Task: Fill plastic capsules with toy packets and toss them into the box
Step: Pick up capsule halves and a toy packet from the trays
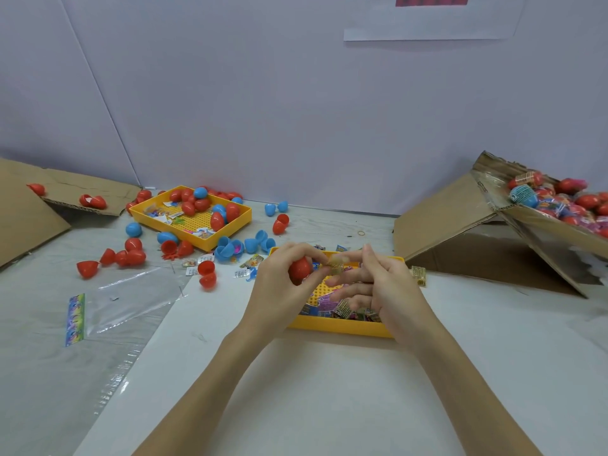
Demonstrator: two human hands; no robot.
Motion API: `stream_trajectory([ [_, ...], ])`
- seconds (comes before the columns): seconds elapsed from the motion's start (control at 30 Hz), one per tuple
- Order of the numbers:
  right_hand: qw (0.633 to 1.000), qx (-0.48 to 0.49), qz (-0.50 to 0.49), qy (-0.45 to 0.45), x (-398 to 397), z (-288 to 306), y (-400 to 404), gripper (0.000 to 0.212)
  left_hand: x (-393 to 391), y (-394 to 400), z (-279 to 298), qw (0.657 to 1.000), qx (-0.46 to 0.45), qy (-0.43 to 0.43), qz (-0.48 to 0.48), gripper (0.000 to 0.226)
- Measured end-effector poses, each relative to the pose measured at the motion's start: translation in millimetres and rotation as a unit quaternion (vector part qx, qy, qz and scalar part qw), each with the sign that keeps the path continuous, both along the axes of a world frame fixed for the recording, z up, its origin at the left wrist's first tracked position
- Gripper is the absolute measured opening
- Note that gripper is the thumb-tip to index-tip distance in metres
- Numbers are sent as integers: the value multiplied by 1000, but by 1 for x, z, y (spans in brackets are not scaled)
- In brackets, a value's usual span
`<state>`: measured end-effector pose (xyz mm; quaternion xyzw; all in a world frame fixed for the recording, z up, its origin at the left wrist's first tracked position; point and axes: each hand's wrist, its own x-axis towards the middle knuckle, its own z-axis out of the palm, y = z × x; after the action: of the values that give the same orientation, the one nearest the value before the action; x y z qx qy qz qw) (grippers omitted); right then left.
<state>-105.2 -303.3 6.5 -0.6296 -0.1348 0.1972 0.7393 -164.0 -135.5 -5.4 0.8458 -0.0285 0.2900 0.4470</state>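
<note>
My left hand (281, 284) grips a red capsule (300, 268) above the near yellow tray (342, 327). Right beside it, my right hand (381, 284) pinches a small yellowish toy packet (335, 266) at the capsule's opening; the packet is blurred. The near tray holds several more toy packets (348, 312). At the far right stands the tilted cardboard box (460, 218), with a heap of filled capsules (572, 202) inside it.
A second yellow tray (240, 222) with red and blue capsules sits at the back left. Loose capsule halves (207, 274) and packets lie around it. A clear plastic bag (131, 297) lies at the left, flattened cardboard (29, 218) beyond it.
</note>
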Motion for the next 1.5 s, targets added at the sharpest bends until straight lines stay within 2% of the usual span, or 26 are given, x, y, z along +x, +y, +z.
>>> stream_trajectory([
  [0.13, 999, 33, 17, -21, 0, 0, -3, 25, -1, 1, 2, 997, 54, -50, 7, 18],
  [0.27, 998, 14, 6, -53, 0, -1, -4, 22, -2, 0, 3, 993, 83, -80, 7, 20],
  [0.37, 997, -3, -23, -75, 0, -2, -3, 20, -3, -1, 4, 999, 42, -30, -18, 29],
  [0.47, 994, -22, -49, -95, 2, -5, -3, 18, -3, -1, 5, 999, -30, 18, -36, 20],
  [0.57, 993, -29, -46, -106, 2, -5, -4, 15, -3, -3, 5, 999, -19, 31, -26, 21],
  [0.67, 991, -50, -37, -121, 3, -7, -2, 14, -1, -2, 2, 999, -24, 30, -8, 8],
  [0.8, 992, -75, -28, -93, 2, -6, 4, 38, 1, 3, 2, 997, -56, 44, 6, 3],
  [1.0, 984, -103, 6, -144, 2, -10, 0, 12, 0, 3, 5, 996, -72, 52, 3, 6],
  [1.17, 994, -56, -55, -78, 5, -9, -2, 17, -1, 3, 3, 988, -109, 103, -38, 7],
  [1.33, 999, 45, -2, 19, 7, -7, -4, 41, -1, -2, 1, 988, -92, 109, -54, 9],
  [1.4, 996, 78, -1, 47, 7, -6, -4, 43, -2, 0, 2, 989, -83, 110, -60, 9],
  [1.5, 993, 98, -39, 57, 8, -5, -6, 36, 0, 4, 6, 965, -172, 161, -115, 26],
])
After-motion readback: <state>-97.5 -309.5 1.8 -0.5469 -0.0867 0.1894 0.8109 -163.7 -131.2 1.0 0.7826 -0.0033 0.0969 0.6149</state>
